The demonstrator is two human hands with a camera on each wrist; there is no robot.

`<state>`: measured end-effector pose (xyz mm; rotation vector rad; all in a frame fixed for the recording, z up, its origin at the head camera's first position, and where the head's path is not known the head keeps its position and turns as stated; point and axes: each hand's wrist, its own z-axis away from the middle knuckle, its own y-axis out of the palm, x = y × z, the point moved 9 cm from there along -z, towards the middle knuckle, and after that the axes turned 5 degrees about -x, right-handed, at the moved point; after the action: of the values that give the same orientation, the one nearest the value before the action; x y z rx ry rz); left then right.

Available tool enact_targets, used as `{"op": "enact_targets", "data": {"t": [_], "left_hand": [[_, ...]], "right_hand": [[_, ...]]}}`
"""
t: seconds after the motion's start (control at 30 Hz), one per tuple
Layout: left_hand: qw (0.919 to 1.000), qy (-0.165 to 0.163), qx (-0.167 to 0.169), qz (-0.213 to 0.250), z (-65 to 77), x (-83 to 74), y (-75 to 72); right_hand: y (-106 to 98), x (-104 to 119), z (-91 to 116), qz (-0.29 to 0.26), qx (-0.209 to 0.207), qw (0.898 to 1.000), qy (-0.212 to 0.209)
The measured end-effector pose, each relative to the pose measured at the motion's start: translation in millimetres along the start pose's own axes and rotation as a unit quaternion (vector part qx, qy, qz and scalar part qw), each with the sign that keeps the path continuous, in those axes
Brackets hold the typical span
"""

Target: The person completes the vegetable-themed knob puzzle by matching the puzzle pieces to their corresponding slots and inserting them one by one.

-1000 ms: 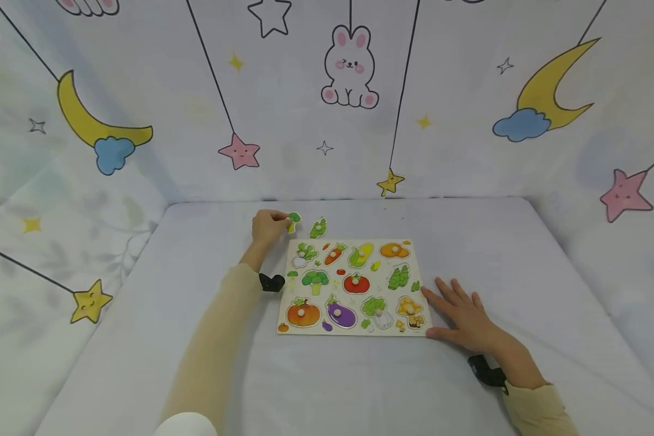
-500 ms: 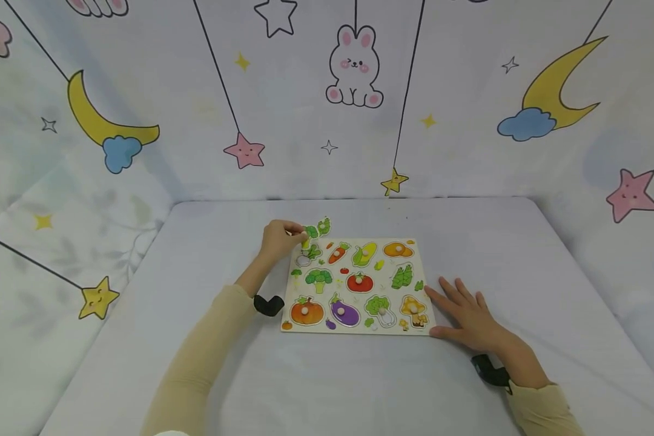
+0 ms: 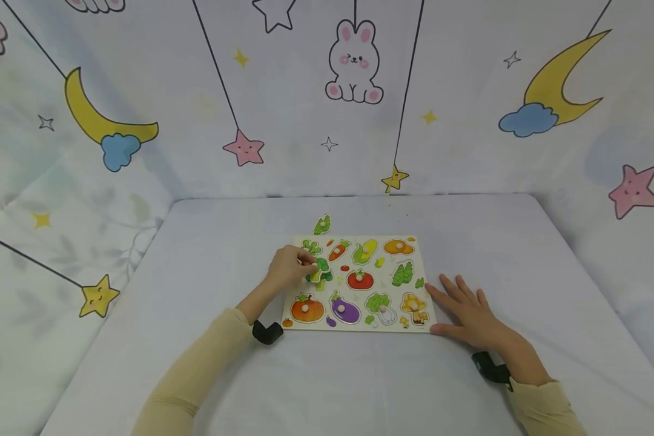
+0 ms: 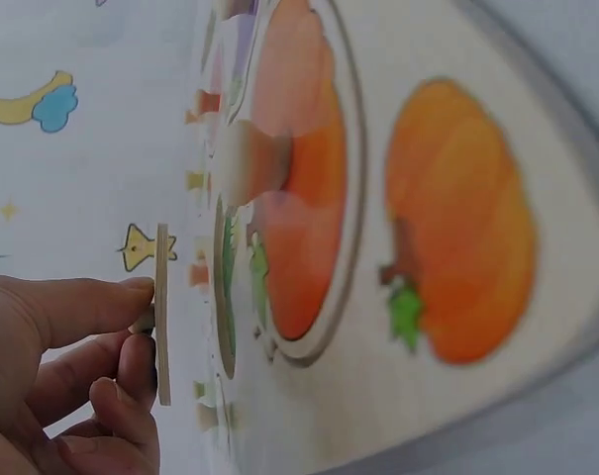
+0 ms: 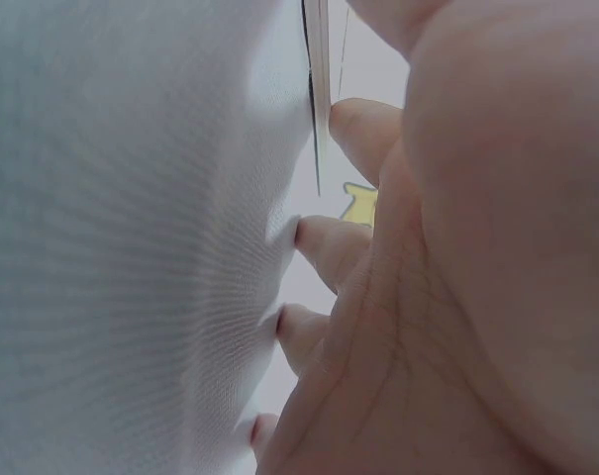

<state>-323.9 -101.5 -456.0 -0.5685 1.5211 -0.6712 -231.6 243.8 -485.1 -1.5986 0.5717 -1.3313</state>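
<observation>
My left hand (image 3: 290,269) pinches a wooden broccoli puzzle piece (image 3: 322,264) by its knob, over the left part of the vegetable puzzle board (image 3: 381,286). Part of the printed broccoli space (image 3: 327,277) shows beneath it. Seen edge-on in the left wrist view, the piece (image 4: 162,336) stands a little apart from the board's face. My right hand (image 3: 471,318) lies with fingers spread at the board's right edge; in the right wrist view, fingertips touch the cloth and one meets the board edge (image 5: 320,84).
A loose asparagus piece (image 3: 323,224) lies behind the board's back edge. The board's asparagus space (image 3: 402,274) has no knob. Knobbed pieces such as the pumpkin (image 3: 307,309), eggplant (image 3: 345,310) and tomato (image 3: 360,280) sit in the board. White cloth (image 3: 360,381) covers the table.
My left hand has carried the broccoli piece from behind the board's back left corner, forward and to the right, over the printed broccoli. The right hand stays at the board's edge.
</observation>
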Motion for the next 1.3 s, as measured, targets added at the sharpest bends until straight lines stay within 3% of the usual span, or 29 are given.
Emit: {"op": "enact_targets", "data": {"t": [0.37, 0.9, 1.1, 1.3], "left_hand": [[0.9999, 0.006, 0.005, -0.014, 7.7, 2.3, 15.1], [0.9966, 0.008, 0.016, -0.080, 5.0, 0.7, 19.3], [0.9917, 0.025, 0.019, -0.125, 2.6, -15.5, 13.6], [0.9926, 0.053, -0.044, -0.101, -21.8, -37.3, -5.5]], "right_hand": [[-3.5, 5.0, 0.0, -0.008, -0.003, 1.000, -0.004], [-4.1, 3.0, -0.6, 0.000, -0.005, 1.000, -0.003], [-3.4, 2.2, 0.6, -0.004, -0.004, 1.000, -0.001], [-1.4, 2.3, 0.8, -0.001, -0.003, 1.000, -0.005]]}}
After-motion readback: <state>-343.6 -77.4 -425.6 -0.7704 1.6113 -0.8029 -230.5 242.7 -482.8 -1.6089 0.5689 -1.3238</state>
